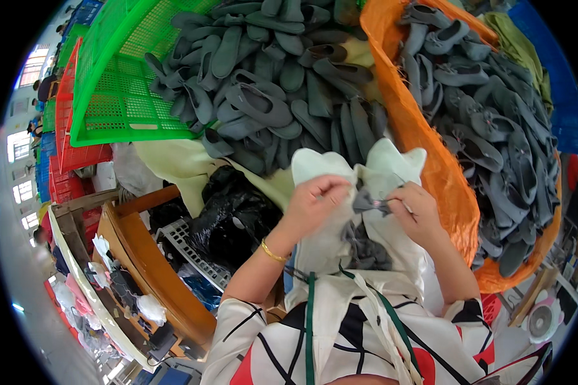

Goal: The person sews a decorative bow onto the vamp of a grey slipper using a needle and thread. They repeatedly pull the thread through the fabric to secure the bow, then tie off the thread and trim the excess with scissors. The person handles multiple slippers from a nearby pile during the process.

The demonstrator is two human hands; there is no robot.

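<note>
In the middle, a small grey bow (370, 202) lies over the pale cloth on my lap. My right hand (417, 212) pinches the bow at its right edge with thumb and forefinger. Just left of it, my left hand (318, 204) is raised, its fingertips curled together; whatever they hold, if anything, is too small to make out. Below the bow, a loose heap of grey bows (367, 249) rests in the white cloth (324, 247) across my lap. Beyond my hands lies a big pile of dark grey slip-on shoes (257, 102).
A green plastic basket (125, 96) stands behind the pile at left. On the right, an orange woven sack (453, 192) holds many grey shoes (494, 128). A black plastic bag (231, 208) and wooden table (154, 256) are at left, a small fan (542, 321) at lower right.
</note>
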